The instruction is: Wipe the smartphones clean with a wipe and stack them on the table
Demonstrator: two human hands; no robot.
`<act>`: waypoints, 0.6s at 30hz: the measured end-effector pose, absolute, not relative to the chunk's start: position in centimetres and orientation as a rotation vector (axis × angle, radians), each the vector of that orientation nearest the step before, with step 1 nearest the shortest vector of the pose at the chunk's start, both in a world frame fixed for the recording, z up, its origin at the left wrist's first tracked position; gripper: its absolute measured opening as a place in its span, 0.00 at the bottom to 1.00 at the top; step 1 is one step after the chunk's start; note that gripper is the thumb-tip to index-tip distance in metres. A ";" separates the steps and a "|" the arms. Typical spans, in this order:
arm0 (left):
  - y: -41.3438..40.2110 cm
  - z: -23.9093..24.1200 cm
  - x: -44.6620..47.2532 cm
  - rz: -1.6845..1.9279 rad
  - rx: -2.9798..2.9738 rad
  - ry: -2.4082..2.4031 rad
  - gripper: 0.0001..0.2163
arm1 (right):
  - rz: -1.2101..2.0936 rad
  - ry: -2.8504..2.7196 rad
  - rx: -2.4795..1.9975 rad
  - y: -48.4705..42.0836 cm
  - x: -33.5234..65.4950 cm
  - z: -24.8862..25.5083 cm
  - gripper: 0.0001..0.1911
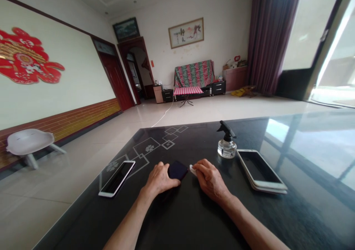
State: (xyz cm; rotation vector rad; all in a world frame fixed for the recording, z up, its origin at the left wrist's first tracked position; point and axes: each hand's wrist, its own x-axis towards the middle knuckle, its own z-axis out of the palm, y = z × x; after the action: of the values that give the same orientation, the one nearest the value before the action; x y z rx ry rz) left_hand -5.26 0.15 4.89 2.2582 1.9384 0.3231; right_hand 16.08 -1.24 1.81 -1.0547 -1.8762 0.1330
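Toward the middle of the glossy black table [194,220], at twelve o'clock from the person, is a dark phone [178,170], its left end held between thumb and fingers of the left hand [158,179]; at its three o'clock side the right hand [208,178] pinches a white wipe [192,169] narrowly. The step in hand seems to be wiping; the next move probably calls for a steady left hold and light pressure. A white phone [118,179] lies at ten, stacked white devices [262,168] at two, a spray bottle [227,149] at one. Beyond, a white stool [30,142] stands at ten, a checked table [188,90] at twelve, a purple curtain [273,39] at one.
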 end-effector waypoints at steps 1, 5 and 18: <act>0.1 4.9 -5.1 0.316 2.224 1.999 0.28 | 0.128 -1.885 -1.061 -1.2 16.1 1.7 0.12; 0.3 4.9 -5.1 0.407 2.164 1.998 0.31 | 0.133 -1.894 -1.077 -1.1 16.2 1.6 0.12; 0.1 6.9 -4.9 -0.053 2.490 1.283 0.45 | 0.089 -1.856 -1.087 -0.6 16.5 1.3 0.12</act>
State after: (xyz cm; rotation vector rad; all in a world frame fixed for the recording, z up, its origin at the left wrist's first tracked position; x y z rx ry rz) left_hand -4.90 0.06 6.89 2.4900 1.2829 -0.0526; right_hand 16.51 -0.57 1.29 -1.0865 -1.8559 0.0887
